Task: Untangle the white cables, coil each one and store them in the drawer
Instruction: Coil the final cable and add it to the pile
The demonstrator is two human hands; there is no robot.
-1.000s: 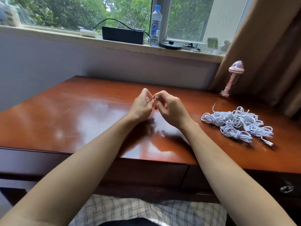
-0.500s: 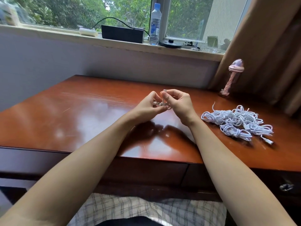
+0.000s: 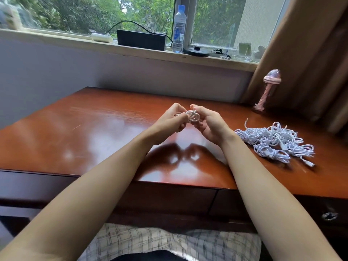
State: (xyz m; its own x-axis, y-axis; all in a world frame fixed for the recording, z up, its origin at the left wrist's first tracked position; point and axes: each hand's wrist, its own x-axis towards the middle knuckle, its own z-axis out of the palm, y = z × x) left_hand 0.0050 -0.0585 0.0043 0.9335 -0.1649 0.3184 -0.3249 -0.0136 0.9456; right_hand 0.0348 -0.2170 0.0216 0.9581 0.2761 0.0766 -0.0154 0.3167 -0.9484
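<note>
One small coil of white cable (image 3: 193,116), wound in tight loops, is held clear of the desk (image 3: 79,132), above its middle.

Left hand (image 3: 169,123): fingers curled, pinching the coil at its 9 o'clock side. A short end seems to run in under them, though it is too small to tell for sure.

Right hand (image 3: 210,125): palm up, thumb and fingers curled round the coil's 3 o'clock side.

Several more lie in a pile of white cables (image 3: 273,140) on the desk at 3 o'clock from the hands, well apart from them. Their loops cross one another, and one plug end sticks out toward 5 o'clock.

Handling, by judgement: light, thin, limp cord with a smooth jacket, likely springy enough to unwind if let go. It looks robust except at the plugs. Take it across the whole bundle of turns, never by one strand or a plug. From the pile, lift the top bundle, since a single pulled loop would probably drag its neighbours.

Drawer (image 3: 329,215): its front sits under the desk edge at 5 o'clock, closed, with a metal handle showing.
</note>
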